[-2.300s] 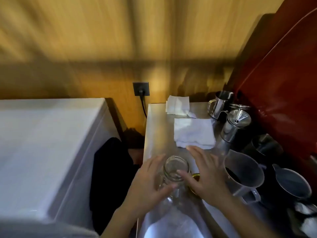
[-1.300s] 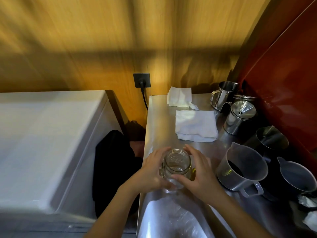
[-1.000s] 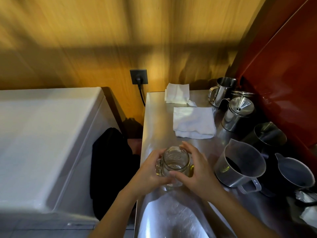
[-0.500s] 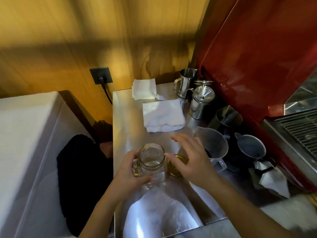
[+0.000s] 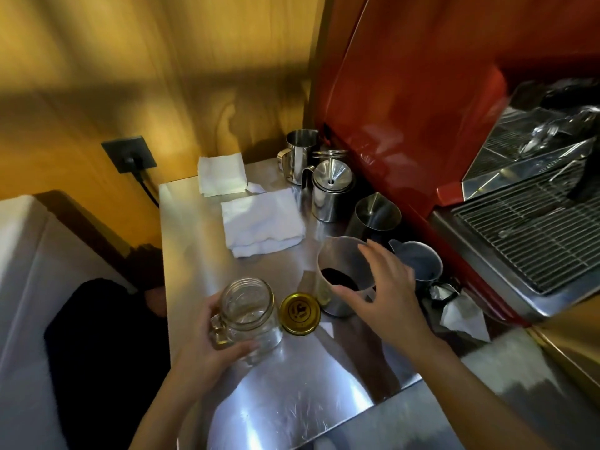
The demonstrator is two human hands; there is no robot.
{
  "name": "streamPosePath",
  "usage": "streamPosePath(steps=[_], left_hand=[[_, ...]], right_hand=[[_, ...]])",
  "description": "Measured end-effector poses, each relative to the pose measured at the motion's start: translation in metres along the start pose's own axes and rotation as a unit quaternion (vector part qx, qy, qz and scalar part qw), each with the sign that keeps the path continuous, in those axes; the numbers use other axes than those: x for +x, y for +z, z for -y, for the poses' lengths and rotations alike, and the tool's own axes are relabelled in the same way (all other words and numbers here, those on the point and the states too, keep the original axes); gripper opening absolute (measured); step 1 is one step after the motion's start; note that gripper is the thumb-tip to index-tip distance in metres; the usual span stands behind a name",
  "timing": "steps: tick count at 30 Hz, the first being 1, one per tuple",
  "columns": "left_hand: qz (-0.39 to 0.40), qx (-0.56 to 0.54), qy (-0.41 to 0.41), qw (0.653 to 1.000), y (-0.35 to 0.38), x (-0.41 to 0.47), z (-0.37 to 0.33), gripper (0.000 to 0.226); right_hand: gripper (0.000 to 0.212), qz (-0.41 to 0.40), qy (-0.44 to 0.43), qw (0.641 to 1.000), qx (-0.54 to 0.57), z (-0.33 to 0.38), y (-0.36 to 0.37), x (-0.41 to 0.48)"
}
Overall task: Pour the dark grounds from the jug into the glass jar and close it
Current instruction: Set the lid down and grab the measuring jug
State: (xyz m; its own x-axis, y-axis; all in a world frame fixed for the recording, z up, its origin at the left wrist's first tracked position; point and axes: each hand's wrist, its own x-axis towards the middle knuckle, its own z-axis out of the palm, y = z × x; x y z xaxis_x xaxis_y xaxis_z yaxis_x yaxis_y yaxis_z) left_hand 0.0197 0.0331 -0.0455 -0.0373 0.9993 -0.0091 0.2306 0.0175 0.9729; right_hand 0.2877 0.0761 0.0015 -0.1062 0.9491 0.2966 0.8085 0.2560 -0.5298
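An open glass jar (image 5: 248,311) with a side handle stands on the steel counter (image 5: 194,254), and my left hand (image 5: 211,345) grips it from the near left. Its gold lid (image 5: 300,314) lies flat on the counter just right of the jar. Further right stands a steel jug (image 5: 341,271) with dark grounds (image 5: 339,279) in its bottom. My right hand (image 5: 386,287) hovers at the jug's near right side, fingers spread around its rim, holding nothing.
Two white folded cloths (image 5: 263,222) lie at the back of the counter. Several steel pitchers and a lidded pot (image 5: 331,190) crowd the right side beside a red espresso machine (image 5: 422,108) with a drip grate (image 5: 535,235). Crumpled paper (image 5: 461,316) lies near right.
My right hand left the jar and lid and reached right to the jug. My left hand kept hold of the jar. The view swung right, which shows the espresso machine.
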Motion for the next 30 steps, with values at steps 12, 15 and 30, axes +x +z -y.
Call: streamPosePath(steps=[12,15,30], left_hand=[[-0.060,0.049,0.021,0.997,-0.001,-0.017,0.004,0.082],[-0.059,0.037,0.015,0.997,-0.007,-0.023,0.006,0.083],[-0.085,0.058,0.025,0.994,-0.010,-0.038,0.003,0.074]], right_hand=[[0.088,0.067,0.015,0.996,0.052,-0.007,0.015,0.001],[0.085,0.070,-0.008,0.996,0.052,-0.006,0.021,0.008],[0.078,0.052,0.201,0.913,0.350,-0.015,0.051,-0.009]])
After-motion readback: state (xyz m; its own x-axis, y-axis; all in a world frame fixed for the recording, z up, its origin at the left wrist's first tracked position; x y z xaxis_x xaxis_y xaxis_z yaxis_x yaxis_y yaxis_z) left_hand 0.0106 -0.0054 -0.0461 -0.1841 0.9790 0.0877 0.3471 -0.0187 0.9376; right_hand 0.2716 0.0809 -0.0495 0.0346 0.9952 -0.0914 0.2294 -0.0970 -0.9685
